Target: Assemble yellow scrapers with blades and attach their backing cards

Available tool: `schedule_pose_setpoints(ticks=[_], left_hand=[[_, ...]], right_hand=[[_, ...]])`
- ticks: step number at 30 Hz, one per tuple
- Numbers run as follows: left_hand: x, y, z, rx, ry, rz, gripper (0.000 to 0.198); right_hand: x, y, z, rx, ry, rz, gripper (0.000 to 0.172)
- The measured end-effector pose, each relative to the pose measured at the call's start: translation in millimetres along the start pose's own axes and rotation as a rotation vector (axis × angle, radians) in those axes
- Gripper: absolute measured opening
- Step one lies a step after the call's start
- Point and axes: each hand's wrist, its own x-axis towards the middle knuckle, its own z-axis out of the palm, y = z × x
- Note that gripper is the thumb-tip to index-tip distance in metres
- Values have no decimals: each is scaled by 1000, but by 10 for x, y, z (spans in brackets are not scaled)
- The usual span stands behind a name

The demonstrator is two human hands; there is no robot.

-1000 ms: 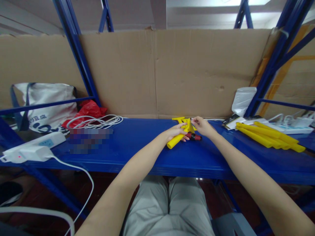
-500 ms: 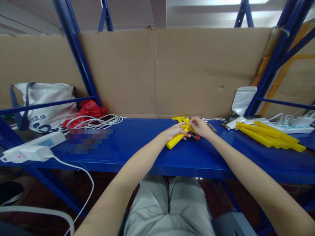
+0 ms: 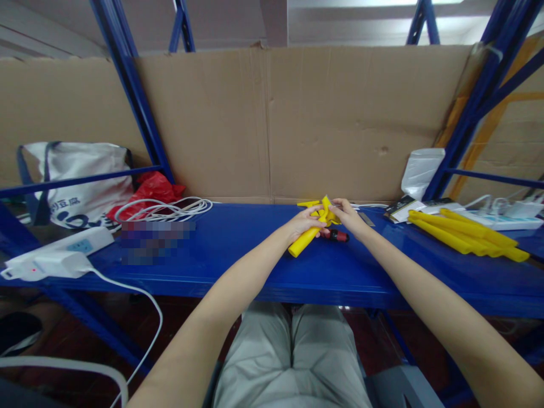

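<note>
My left hand (image 3: 304, 224) is wrapped around a yellow tube-shaped handle (image 3: 302, 243), whose thick end slants toward me over the blue table. At its far end is a yellow head (image 3: 325, 207) with angled parts. The fingers of my right hand (image 3: 345, 215) are closed on the right side of that head, and they partly hide it. Another flat yellow piece (image 3: 307, 203) lies just behind my left hand. Below my right hand, a dark red and black tool (image 3: 338, 236) rests on the table, partly covered by the left fingers.
Several yellow tubes (image 3: 463, 232) lie in a pile on the blue table (image 3: 238, 249) at the right. White power strips (image 3: 68, 252), a coiled white cable (image 3: 170, 209), a red bag (image 3: 155, 190) and a cloth bag (image 3: 89, 175) occupy the left. Cardboard (image 3: 272, 124) closes the back.
The yellow head has tilted up slightly and turned between my hands. My right fingers have shifted from its top to its right side. The left hand keeps its hold.
</note>
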Motion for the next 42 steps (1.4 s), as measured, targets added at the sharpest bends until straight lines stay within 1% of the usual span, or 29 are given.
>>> schedule_pose_setpoints(ticks=[3, 6, 9, 12, 14, 15, 17, 20, 21, 23, 25, 28, 31, 33, 36, 42], left_hand=[[-5, 31, 7, -2, 6, -5, 73], [-17, 53, 28, -7, 12, -10, 73], [-35, 72, 54, -27, 26, 1, 74], [-43, 101, 48, -68, 63, 39, 77], [-37, 125, 19, -98, 104, 65, 79], [-31, 136, -1, -111, 129, 75, 79], [-19, 154, -42, -131, 186, 88, 80], [-4, 163, -90, -133, 273, 93, 79], [-1, 162, -100, -131, 296, 94, 78], [2, 157, -112, -130, 335, 97, 77], [4, 153, -116, -131, 370, 96, 76], [7, 154, -115, -129, 420, 75, 74], [9, 156, -116, -122, 454, 53, 73], [13, 154, -120, -120, 463, 52, 73], [24, 151, -131, -118, 472, 50, 73], [36, 150, -146, -120, 460, 24, 75]], right_hand=[[-24, -22, 5, -38, 8, 0, 41], [-26, -23, 7, -91, 19, -14, 42], [-10, -17, -15, -208, 56, -56, 43], [-5, -45, -100, -348, 121, -121, 46], [-20, -97, -195, -380, 95, -148, 42], [-33, -132, -250, -376, 40, -151, 39], [-72, -213, -361, -374, -148, -137, 35], [-145, -329, -485, -389, -497, -77, 43], [-169, -358, -506, -396, -590, -52, 46], [-207, -395, -520, -418, -708, -3, 50], [-229, -403, -506, -430, -736, 30, 51], [-238, -374, -475, -381, -717, 59, 49], [-231, -325, -467, -217, -710, 121, 48], [-218, -296, -478, -103, -662, 131, 48], [-187, -278, -518, 9, -486, 88, 48], [-119, -304, -620, 180, -5, 52, 42]])
